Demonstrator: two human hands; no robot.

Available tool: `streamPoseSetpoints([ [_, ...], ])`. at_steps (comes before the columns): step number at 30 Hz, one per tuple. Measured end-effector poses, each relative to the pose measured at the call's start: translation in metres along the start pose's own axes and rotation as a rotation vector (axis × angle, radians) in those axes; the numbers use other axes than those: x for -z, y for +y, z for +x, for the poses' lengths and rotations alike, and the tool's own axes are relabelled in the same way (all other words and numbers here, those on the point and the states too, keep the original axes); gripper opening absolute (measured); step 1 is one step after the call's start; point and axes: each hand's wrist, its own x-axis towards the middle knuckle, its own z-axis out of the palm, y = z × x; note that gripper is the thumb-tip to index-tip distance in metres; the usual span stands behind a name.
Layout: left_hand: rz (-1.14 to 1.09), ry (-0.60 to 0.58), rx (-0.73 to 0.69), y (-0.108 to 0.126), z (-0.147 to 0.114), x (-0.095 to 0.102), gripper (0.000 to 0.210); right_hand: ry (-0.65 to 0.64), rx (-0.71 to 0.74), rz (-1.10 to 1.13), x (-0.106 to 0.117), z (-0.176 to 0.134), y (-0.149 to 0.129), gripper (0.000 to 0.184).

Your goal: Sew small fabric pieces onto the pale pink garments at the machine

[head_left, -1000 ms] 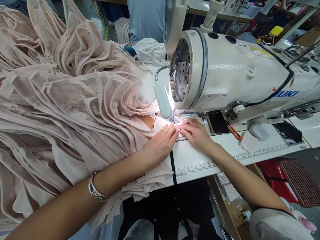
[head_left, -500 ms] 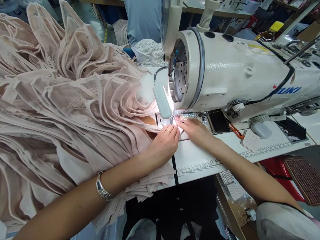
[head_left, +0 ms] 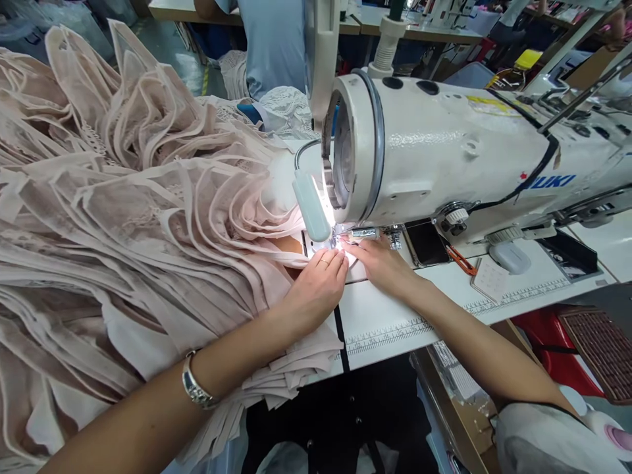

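Under the lit needle area of the white sewing machine (head_left: 424, 145), my left hand (head_left: 316, 286) has its fingers together, pressed down on the edge of a pale pink fabric piece (head_left: 289, 257). My right hand (head_left: 382, 264) comes in from the other side, its fingertips on the same fabric close to the presser foot. Bright light and the fingers hide most of the fabric there. A small lamp (head_left: 312, 207) on a bent neck hangs just above the fingertips. To the left, a big heap of pale pink garments (head_left: 148, 217) with lace and bound edges reaches the machine bed.
Right of my right hand lie a dark phone-like slab (head_left: 425, 243), orange-handled snips (head_left: 461, 260), a paper pad (head_left: 490, 279) and a white rounded case (head_left: 511, 258). A ruler strip (head_left: 390, 337) runs along the table edge. Beyond the machine sits a person in blue (head_left: 276, 49).
The view has shifted slightly, so the machine and heap sit a little lower and further left. Both hands stay at the needle area on the fabric; the right fingers look slightly more bent.
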Motion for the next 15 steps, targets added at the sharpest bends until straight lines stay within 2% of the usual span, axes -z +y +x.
streamPoseSetpoints([
  [11, -0.006, -0.035, 0.022, -0.0005, 0.0014, 0.0004, 0.041, -0.007, -0.012, -0.007, 0.0005, 0.0025, -0.0047, 0.048],
  [15, 0.000, -0.012, 0.025, -0.0012, 0.0009, -0.0020, 0.039, -0.007, -0.022, -0.003, 0.0004, 0.0032, -0.0064, 0.047],
])
